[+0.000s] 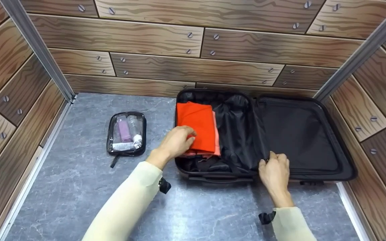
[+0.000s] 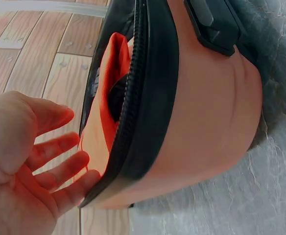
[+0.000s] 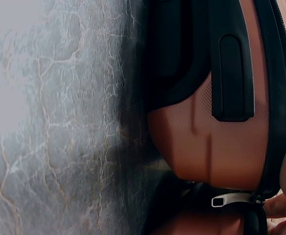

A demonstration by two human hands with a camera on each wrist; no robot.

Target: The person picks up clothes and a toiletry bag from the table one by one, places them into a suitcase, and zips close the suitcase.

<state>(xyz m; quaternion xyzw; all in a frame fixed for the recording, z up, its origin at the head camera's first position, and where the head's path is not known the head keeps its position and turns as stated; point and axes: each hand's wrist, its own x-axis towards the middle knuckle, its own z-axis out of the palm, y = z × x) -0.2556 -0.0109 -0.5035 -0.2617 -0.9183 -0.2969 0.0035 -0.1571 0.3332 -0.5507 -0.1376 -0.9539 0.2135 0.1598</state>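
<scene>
Red folded cloth [image 1: 199, 124] beside the relaxed left hand [image 1: 178, 140] crowds the zipper [image 2: 131, 83], might snag; right hand [image 1: 275, 170]: grip, can't tell!

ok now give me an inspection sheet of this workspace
Surface: grey marble-patterned floor
Job's things: suitcase lying open; folded red cloth inside, atop pink cloth
Clutter: only a clear toiletry pouch, left of the suitcase
Hands: left hand at the red cloth, loosely bent; right hand at the suitcase's near middle edge, grip unclear
Cables: nothing seen
Surroundings: wood-patterned walls, metal corner posts
</scene>
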